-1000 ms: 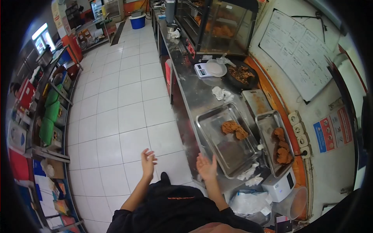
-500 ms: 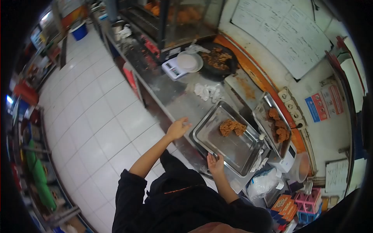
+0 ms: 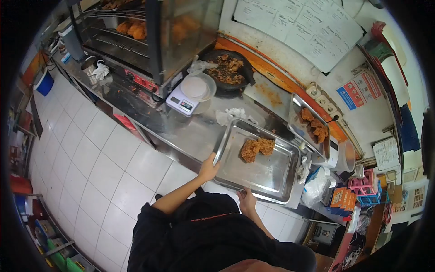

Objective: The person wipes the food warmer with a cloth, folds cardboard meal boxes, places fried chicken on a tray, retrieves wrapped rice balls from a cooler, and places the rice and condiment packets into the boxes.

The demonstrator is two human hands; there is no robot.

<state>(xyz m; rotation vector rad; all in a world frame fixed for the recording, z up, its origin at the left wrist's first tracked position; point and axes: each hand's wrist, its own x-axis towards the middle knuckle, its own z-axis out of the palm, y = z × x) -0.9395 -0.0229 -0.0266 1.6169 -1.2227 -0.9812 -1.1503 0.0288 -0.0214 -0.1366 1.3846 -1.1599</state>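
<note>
A rectangular stainless steel tray (image 3: 276,179) lies in front of me at the counter's front edge. Two pieces of golden-brown fried chicken (image 3: 257,149) rest in its far half, touching each other. My left hand (image 3: 209,169) grips the tray's left rim, with its fingertips partly hidden at the edge. At the near rim is my right hand (image 3: 247,201), its fingers closed on the edge. Beyond the tray's far right side, a narrower metal tray (image 3: 295,103) holds more fried chicken (image 3: 315,125).
A digital scale (image 3: 182,103) with a bowl stands left of a dark round pan (image 3: 226,88) of crumbs. Crumpled tissue (image 3: 231,117) touches the tray's far side. A glass warming cabinet (image 3: 156,50) stands at left; a plastic bag (image 3: 316,188) and orange boxes (image 3: 343,199) lie right.
My left hand has gone from open beside the tray to gripping its left rim. My right hand has closed on the near rim. The view has turned, showing more of the cabinet.
</note>
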